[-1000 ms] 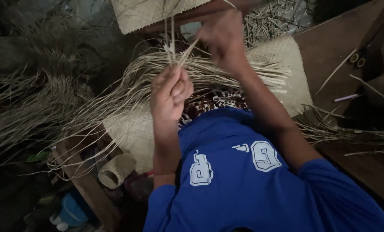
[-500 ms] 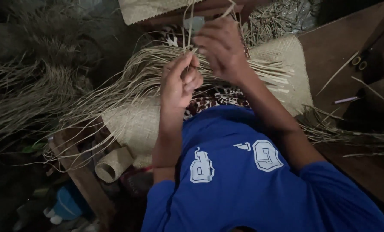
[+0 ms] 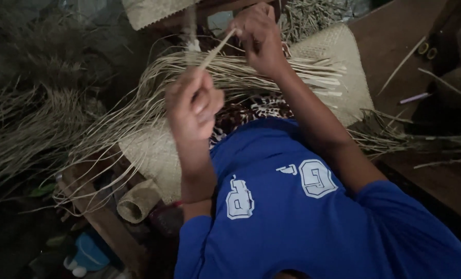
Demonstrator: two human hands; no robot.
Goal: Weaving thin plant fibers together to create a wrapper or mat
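A: Both hands up — left hand (image 3: 193, 106) fisted round the near end of a thin pale straw strip (image 3: 216, 50), right hand (image 3: 258, 35) pinching its far end, fingers curled.

B: Looks light, bendy, prob. snaps if creased; grip near the ends.

A: Room's tight: half-woven pale straw mat (image 3: 339, 62) w/ loose strands underneath, dry fibre heap (image 3: 29, 124) left, brown wooden floor (image 3: 390, 41) freer on the right.

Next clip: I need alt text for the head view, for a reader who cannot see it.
Seen from above, a person in a blue shirt holds one pale straw strip stretched between the left hand and the right hand, over a partly woven straw mat with loose strands fanning left.
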